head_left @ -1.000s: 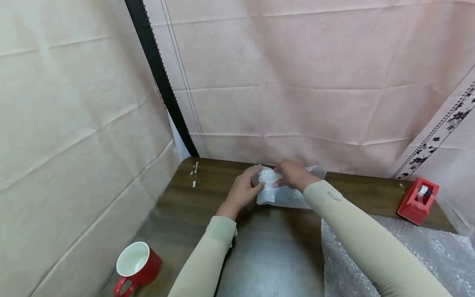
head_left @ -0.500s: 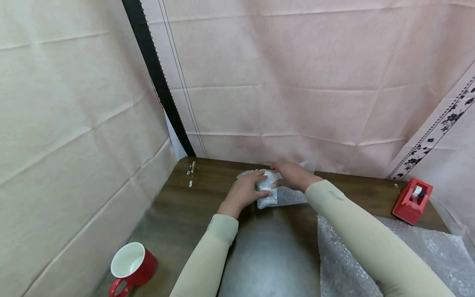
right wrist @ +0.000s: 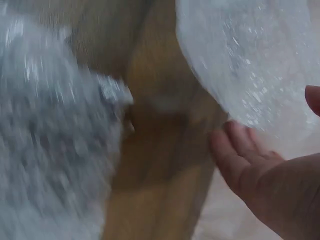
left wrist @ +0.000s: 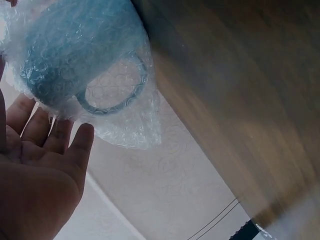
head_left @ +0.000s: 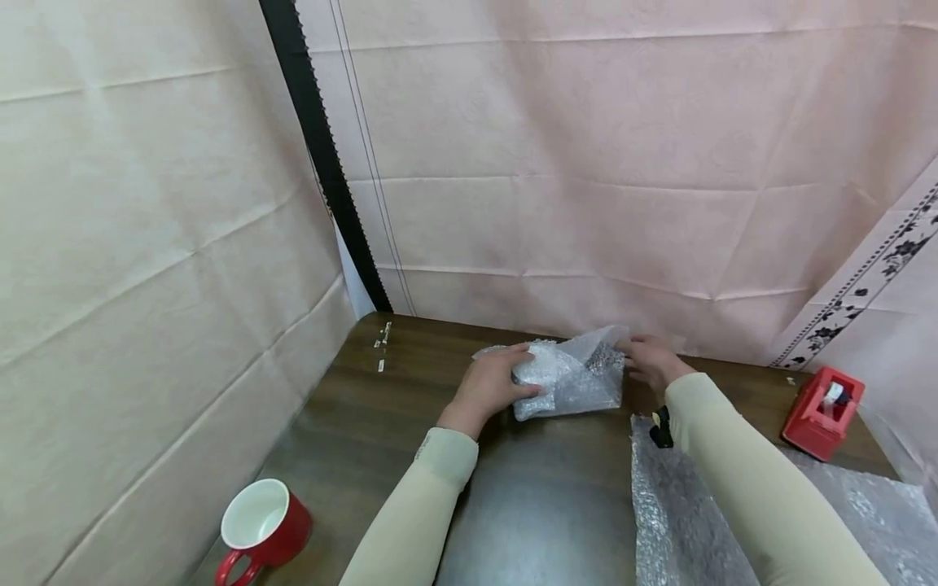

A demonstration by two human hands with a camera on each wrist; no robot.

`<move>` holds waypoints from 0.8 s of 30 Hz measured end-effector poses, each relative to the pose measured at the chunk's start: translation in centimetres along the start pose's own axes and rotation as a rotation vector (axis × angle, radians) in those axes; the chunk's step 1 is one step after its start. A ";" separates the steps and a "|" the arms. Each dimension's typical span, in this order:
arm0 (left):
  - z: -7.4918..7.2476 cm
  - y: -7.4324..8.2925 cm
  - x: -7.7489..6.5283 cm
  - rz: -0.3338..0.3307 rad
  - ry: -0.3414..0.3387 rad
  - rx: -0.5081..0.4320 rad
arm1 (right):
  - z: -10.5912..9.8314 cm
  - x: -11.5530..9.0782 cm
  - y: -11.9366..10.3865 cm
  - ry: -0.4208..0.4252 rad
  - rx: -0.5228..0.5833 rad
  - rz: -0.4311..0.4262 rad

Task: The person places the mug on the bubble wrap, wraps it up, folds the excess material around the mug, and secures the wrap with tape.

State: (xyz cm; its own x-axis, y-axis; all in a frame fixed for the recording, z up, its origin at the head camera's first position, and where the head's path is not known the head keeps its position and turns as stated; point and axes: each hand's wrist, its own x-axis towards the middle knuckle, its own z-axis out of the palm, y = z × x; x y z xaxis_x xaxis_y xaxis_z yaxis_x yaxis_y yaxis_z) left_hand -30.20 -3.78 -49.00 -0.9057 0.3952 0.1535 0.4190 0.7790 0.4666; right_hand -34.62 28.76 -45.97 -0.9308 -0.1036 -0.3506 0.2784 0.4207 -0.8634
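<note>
A blue mug (left wrist: 85,45) shows through a layer of bubble wrap in the left wrist view, its ring handle pointing to one side. In the head view this wrapped bundle (head_left: 557,382) lies near the table's back edge, with a loose flap on its right side. My left hand (head_left: 489,389) holds the bundle's left end, thumb in front and fingers behind. My right hand (head_left: 652,360) is just right of the flap. In the right wrist view its fingers (right wrist: 232,150) are extended near the edge of the wrap, thumb apart; contact is hard to tell.
A red mug (head_left: 282,529) with a white inside stands at the table's front left. At the right is a red tape dispenser (head_left: 822,413). A flat sheet of bubble wrap (head_left: 681,505) lies under the right forearm. Cloth walls close off the back and left.
My right hand has left the top of the bundle and moved right, uncovering the flap. My left hand stays at the bundle's left end.
</note>
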 end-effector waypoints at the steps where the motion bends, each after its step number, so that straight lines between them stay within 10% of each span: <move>1: 0.0 0.0 0.0 0.004 0.002 0.010 | 0.3 0.1 0.2 -0.005 0.028 0.003; 11: -0.1 -0.1 0.2 -0.019 0.036 -0.040 | 3.6 -0.5 -4.9 0.235 -0.333 -0.302; 24: 0.9 -0.6 0.6 -0.108 0.143 -0.262 | 10.4 -1.6 -8.6 0.209 -0.587 -0.419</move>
State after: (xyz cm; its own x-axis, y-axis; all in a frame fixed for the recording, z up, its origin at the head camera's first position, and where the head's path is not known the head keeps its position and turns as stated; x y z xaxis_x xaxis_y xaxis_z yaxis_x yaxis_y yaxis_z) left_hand -30.96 -3.53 -49.96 -0.9518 0.2296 0.2032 0.3055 0.6534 0.6926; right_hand -33.05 15.99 -41.75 -0.9730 -0.2119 0.0917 -0.2267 0.8014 -0.5536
